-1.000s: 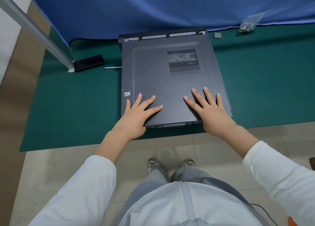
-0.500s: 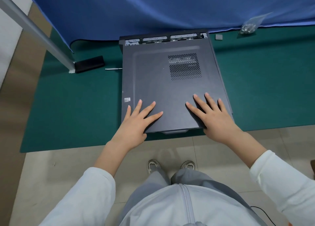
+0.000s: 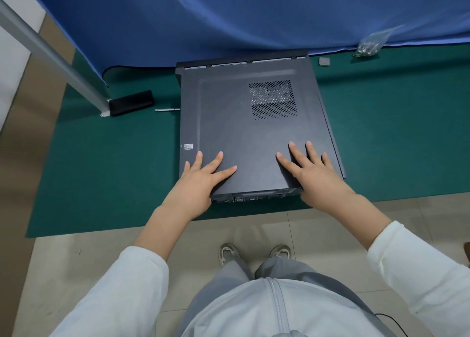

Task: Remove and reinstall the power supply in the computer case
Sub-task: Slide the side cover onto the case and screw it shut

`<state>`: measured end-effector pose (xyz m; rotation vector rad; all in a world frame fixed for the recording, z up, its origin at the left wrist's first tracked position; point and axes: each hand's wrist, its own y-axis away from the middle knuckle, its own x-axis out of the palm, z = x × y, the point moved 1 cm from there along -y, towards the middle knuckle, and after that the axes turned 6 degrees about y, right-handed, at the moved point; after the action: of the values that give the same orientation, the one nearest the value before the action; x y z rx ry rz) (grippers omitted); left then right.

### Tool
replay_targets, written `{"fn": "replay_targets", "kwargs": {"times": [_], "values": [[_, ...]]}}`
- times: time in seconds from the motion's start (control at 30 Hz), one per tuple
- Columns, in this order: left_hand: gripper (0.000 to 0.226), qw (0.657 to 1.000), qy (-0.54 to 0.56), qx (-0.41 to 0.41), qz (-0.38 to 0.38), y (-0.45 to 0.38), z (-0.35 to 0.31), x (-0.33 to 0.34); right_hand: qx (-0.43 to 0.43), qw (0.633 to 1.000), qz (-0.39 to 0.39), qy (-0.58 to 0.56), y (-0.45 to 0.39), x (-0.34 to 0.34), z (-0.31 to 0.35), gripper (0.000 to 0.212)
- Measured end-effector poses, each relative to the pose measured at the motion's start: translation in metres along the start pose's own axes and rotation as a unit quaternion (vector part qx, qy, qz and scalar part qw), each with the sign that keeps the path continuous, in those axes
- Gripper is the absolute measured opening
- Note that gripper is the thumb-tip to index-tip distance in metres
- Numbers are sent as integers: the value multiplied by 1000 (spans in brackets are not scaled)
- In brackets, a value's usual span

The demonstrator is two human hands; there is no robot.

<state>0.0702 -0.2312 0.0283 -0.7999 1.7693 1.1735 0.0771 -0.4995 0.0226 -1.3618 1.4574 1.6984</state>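
A dark grey computer case (image 3: 193,68) lies on its side on a green mat (image 3: 101,171). Its side panel (image 3: 241,133), which has a perforated vent, faces up. My left hand (image 3: 201,181) presses flat on the panel's near left corner, fingers spread. On the near right corner my right hand (image 3: 312,176) presses flat in the same way. The case's rear ports (image 3: 251,197) show just below the panel's near edge. The power supply is hidden inside.
A thin metal tool (image 3: 166,110) and a black block (image 3: 131,102) lie left of the case beside a grey frame leg (image 3: 50,49). A bag of screws (image 3: 368,46) and a small grey square (image 3: 324,61) sit at the back right. Blue cloth hangs behind.
The panel slid toward me half a second ago, uncovering the far strip. It has now slid back away under both flat hands, uncovering the case's near end.
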Motion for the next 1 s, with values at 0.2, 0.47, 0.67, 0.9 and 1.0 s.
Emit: {"fn": "replay_targets", "kwargs": {"times": [0.2, 0.47, 0.67, 0.9, 1.0], "values": [[95, 1000, -8, -5, 4, 0, -2, 1, 10, 1000, -16, 6, -2, 3, 1, 107], [97, 1000, -4, -7, -13, 1, -2, 9, 17, 999, -18, 21, 1, 3, 4, 106], [96, 1000, 8, -3, -6, -4, 0, 7, 13, 1000, -9, 11, -3, 4, 4, 104], [96, 1000, 10, -4, 5, -4, 0, 3, 9, 1000, -7, 0, -4, 1, 2, 103], [99, 1000, -3, -6, 0, -2, -2, 8, 16, 1000, -14, 0, 0, 5, 4, 102]]}}
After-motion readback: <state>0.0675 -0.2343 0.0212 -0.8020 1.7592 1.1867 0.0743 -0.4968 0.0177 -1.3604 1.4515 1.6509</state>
